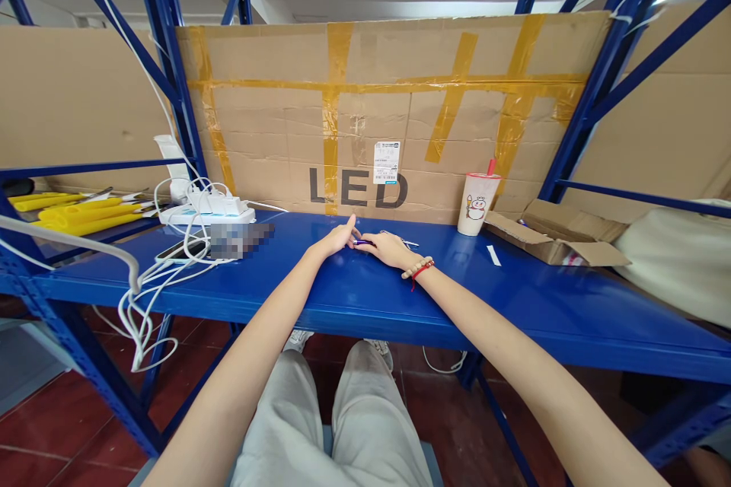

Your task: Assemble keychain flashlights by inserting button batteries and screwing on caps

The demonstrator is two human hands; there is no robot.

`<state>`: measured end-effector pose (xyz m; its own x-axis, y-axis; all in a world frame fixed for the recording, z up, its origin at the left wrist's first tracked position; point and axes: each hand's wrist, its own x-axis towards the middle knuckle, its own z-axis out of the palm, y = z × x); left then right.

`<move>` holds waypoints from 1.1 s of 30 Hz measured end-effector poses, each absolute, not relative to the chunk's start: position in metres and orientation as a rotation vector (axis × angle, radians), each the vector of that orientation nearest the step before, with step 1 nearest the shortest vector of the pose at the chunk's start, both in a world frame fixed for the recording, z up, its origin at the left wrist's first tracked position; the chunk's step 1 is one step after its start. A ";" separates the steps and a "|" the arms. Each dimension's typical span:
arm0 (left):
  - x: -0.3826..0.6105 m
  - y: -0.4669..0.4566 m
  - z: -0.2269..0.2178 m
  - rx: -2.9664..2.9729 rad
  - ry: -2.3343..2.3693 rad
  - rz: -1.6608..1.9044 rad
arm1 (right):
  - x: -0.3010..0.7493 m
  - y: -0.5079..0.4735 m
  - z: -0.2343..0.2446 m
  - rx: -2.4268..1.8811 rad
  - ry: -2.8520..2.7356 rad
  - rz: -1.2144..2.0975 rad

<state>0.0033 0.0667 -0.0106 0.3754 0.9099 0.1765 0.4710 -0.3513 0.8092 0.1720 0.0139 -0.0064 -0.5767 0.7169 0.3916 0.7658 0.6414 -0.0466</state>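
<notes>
Together, left hand and right hand meet at a slim purple object

Both hands come together low over a blue tabletop, a little forward of its near edge. The slim purple object lies between them, its right part pinched in the fingers of the right hand. The left hand is bent inward with its thumb raised, fingertips at the object's other end; at this size I cannot tell whether they close on it or merely touch. Small metallic pieces show just beyond the right hand, partly hidden by it. On the right wrist sit a beaded bracelet and a red cord.

To the right stands an upright paper cup with a red straw. Near it lie a white strip and an open cardboard box. To the left, a power strip bears plugs, and white cables spill over the table's front edge. Farther left lie yellow-handled tools. Behind everything rises a taped cardboard panel printed LED, with a white label stuck above the letters.
</notes>
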 end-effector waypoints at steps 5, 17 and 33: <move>0.003 0.067 -0.011 1.960 1.189 0.841 | 0.171 0.013 -0.006 -1.180 -2.502 -0.171; 0.003 0.065 -0.010 1.967 1.180 0.839 | 0.172 0.014 -0.007 -1.197 -2.491 -0.171; 0.003 0.064 -0.010 1.980 1.188 0.834 | 0.171 0.013 -0.006 -1.217 -2.495 -0.173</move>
